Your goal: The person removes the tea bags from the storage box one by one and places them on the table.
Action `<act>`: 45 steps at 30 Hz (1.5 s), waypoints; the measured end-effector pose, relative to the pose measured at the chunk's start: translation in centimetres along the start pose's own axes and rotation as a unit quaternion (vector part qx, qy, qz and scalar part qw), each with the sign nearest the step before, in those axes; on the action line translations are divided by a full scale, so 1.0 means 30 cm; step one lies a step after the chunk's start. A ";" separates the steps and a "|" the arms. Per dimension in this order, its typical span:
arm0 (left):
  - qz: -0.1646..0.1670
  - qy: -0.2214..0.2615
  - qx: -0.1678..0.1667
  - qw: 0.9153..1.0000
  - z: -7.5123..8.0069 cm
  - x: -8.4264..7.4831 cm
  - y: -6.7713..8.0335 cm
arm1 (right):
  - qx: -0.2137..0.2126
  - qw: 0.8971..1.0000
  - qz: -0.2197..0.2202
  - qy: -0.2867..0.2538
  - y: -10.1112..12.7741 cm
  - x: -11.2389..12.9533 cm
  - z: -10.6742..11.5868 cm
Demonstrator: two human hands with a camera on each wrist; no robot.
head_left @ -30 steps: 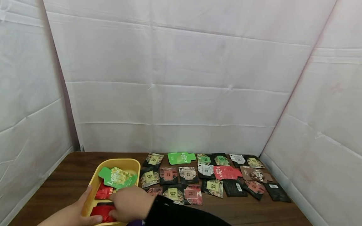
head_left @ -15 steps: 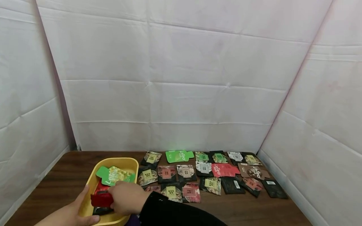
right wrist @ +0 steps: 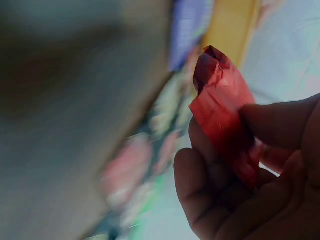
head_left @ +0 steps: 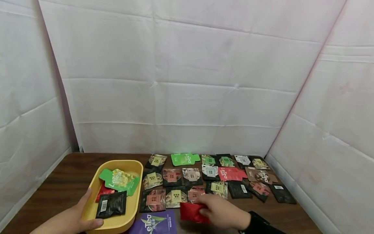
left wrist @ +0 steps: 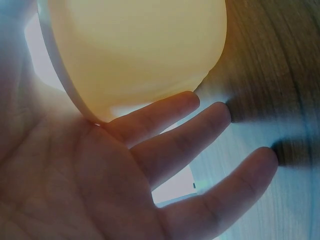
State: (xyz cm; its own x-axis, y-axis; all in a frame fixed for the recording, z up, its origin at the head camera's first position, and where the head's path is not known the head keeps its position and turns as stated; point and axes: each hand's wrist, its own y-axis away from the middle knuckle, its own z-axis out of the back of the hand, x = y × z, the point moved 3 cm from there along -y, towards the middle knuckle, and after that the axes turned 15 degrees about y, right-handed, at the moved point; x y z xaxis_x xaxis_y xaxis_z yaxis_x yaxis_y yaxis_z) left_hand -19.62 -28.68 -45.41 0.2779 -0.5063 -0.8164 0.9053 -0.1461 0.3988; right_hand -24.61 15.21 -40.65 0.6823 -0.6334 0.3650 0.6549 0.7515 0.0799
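My left hand holds the near left side of a yellow tray, the thumb over the rim. In the left wrist view several fingers lie fairly straight and spread along the tray's outside. A black sachet with a barcode label lies in the tray, partly over a red packet, below a green LeTea pouch. My right hand pinches a crumpled red sachet between thumb and fingers, above the table right of the tray. The right wrist view shows that red sachet close up, its end folded.
Rows of tea sachets cover the table's back and right part. A purple pouch lies against the tray's right side. Among the rows are a bright green pouch, a red pouch and a brown one. White cloth walls surround the table.
My right hand has lifted the red sachet from the tray and carried it right, over the table. The black sachet in the tray is now in plain view. My left hand has stayed at the tray.
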 end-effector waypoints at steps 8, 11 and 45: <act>0.004 -0.025 -0.002 1.000 0.025 0.006 -0.014 | 0.032 0.995 -0.076 -0.051 0.044 -0.093 -0.047; 0.003 -0.009 -0.003 1.000 0.013 -0.003 -0.002 | 0.012 0.997 -0.080 0.011 0.015 -0.085 -0.061; -0.038 0.065 0.010 0.997 0.041 0.308 -0.206 | 0.162 0.945 0.043 0.280 -0.748 0.562 -0.291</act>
State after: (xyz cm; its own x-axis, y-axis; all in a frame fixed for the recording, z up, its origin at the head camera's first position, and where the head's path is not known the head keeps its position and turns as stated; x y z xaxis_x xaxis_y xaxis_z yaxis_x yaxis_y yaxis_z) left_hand -23.04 -33.51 -54.90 0.2491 -0.3791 -0.8912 0.9189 -0.1980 0.3411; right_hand -24.97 -13.94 -44.37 0.8528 -0.4977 -0.1582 0.5175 0.7644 0.3846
